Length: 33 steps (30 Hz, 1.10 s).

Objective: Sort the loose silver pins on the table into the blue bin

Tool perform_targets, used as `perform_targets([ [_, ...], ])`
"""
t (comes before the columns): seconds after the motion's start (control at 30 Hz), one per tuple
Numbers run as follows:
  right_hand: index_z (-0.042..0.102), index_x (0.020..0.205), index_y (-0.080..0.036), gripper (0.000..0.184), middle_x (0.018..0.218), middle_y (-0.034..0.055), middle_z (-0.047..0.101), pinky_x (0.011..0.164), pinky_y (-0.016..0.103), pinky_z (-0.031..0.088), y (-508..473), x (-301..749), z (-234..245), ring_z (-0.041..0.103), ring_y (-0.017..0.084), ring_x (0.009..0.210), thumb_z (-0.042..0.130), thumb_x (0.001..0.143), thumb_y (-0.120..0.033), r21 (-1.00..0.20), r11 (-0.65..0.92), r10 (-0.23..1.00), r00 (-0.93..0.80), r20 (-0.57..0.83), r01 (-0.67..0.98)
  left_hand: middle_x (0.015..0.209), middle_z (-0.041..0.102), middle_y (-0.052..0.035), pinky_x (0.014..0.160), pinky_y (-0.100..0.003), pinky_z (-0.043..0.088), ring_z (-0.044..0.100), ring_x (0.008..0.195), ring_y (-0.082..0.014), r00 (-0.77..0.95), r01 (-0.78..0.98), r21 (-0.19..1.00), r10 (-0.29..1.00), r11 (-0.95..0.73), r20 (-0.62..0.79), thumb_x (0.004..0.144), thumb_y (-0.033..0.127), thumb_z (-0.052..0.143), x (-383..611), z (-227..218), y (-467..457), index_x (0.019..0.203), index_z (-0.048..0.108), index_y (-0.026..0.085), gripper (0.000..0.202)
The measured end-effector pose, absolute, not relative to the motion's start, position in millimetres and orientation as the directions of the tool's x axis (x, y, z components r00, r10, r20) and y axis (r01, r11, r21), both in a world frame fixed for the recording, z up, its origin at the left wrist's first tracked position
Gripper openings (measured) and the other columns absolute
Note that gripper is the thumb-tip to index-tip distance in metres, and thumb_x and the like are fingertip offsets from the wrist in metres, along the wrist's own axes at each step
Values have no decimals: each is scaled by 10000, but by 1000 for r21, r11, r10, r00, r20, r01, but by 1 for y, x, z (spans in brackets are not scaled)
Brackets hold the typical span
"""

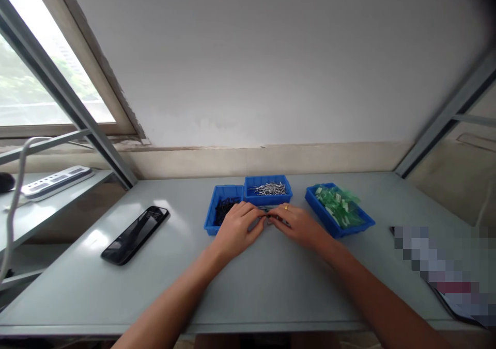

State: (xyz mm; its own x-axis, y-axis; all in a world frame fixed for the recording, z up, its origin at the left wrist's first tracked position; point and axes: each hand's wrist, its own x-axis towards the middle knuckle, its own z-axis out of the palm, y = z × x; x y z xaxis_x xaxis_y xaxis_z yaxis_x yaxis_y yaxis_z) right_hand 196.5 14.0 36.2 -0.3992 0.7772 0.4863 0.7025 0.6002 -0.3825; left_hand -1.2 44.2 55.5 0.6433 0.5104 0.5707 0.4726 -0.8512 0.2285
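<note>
My left hand (pixel 238 227) and my right hand (pixel 296 224) meet at their fingertips on the grey table (pixel 248 282), just in front of the blue trays. The fingers of both are pinched together around a small item that I cannot make out. A ring sits on a finger of my right hand. Beside my left hand is a blue tray of small black parts (pixel 221 209). Behind the fingertips stands a blue tray of silver metal pins (pixel 268 189). To the right lies a blue tray of green plastic bags (pixel 339 208).
A black phone (pixel 135 234) lies on the table at the left. A white power strip (pixel 56 181) rests on a side shelf at the far left. A blurred-out item (pixel 445 266) lies at the right edge. The wall stands close behind the trays.
</note>
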Motion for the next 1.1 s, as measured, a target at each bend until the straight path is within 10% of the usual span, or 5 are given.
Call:
perform_targets([
  [1.1,578,1001,-196,160,846,43,657,688,269,482,9,199,41,602,149,749,468,898,-247,-369,623,732,-349,585,690,866,625,-43,745,-332,433,549,818,-172,622,457,217,484,-863,615,889,217,485,-3,55,47,927,601,180,128],
])
